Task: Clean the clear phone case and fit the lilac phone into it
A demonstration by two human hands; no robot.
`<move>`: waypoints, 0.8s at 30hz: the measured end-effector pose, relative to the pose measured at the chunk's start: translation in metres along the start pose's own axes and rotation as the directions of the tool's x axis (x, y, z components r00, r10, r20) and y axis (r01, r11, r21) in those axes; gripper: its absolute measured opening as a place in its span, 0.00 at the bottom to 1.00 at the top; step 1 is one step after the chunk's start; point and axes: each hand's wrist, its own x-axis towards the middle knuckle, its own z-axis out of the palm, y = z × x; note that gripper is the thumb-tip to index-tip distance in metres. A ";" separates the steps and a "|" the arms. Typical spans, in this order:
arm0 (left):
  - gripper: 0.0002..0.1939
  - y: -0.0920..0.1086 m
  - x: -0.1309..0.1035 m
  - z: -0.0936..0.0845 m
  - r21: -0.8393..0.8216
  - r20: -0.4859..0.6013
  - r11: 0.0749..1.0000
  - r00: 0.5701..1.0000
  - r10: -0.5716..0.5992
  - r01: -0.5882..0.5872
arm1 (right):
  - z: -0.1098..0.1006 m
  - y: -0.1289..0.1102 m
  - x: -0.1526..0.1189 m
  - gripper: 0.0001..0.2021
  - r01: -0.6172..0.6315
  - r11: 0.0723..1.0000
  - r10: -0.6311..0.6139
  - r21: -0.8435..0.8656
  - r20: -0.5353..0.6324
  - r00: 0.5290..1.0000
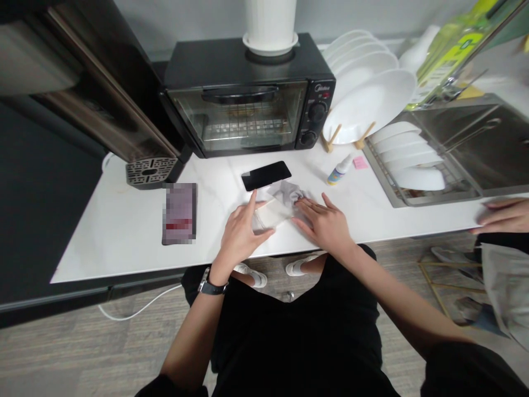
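A clear phone case (273,214) lies on the white counter in front of me. My left hand (242,229) grips its left end, thumb at the near edge and fingers at the far side. With my right hand (326,221) I press a crumpled grey cloth (287,192) against the right part of the case, fingers closed on the cloth. Just beyond the case rests a black smartphone (266,175), screen up. A small spray bottle (339,171) stands to the right, near a pink sticky note (360,162).
Behind the phone is a black toaster oven (248,110) with a white pot (270,25) on top. White plates (372,105) stand in a rack by the sink (397,201). A dark pouch-like item (179,214), blurred, lies left. Another person's hand (506,216) rests at the right edge.
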 end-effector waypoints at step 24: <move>0.61 0.000 -0.001 0.000 0.000 -0.014 1.000 0.999 -0.028 0.028 | 0.004 -0.013 -0.009 0.27 -0.006 1.000 0.006 0.005 -0.042 0.999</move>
